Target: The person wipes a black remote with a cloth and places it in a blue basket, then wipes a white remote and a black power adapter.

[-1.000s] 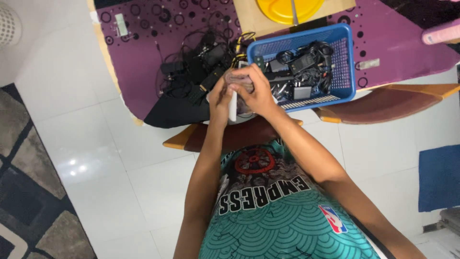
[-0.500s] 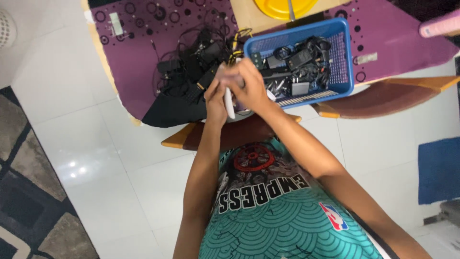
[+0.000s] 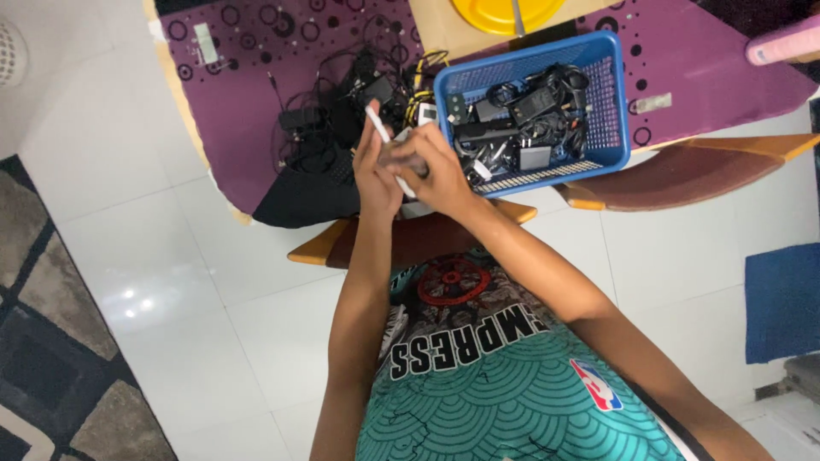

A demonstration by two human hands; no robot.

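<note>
My left hand (image 3: 372, 171) and my right hand (image 3: 436, 175) are pressed together over the table's near edge. Between them they grip a thin white stick-shaped thing (image 3: 377, 126); its upper end pokes out above my left fingers, tilted to the left. The rest of it is hidden by my fingers. Just behind my hands lies a tangle of black cables and adapters (image 3: 337, 119) on the purple dotted tablecloth (image 3: 248, 85). To the right stands a blue plastic basket (image 3: 615, 94) filled with black chargers and cords.
A yellow round plate (image 3: 504, 13) sits on a cardboard sheet at the top. Two brown wooden chairs (image 3: 675, 175) stand at the table's front edge, one under my arms. White tiled floor, a patterned rug (image 3: 51, 341) at left, a blue mat (image 3: 781, 303) at right.
The white stick has turned from hanging below my hands to pointing up and left above them. My hands have shifted slightly left and lower in view.
</note>
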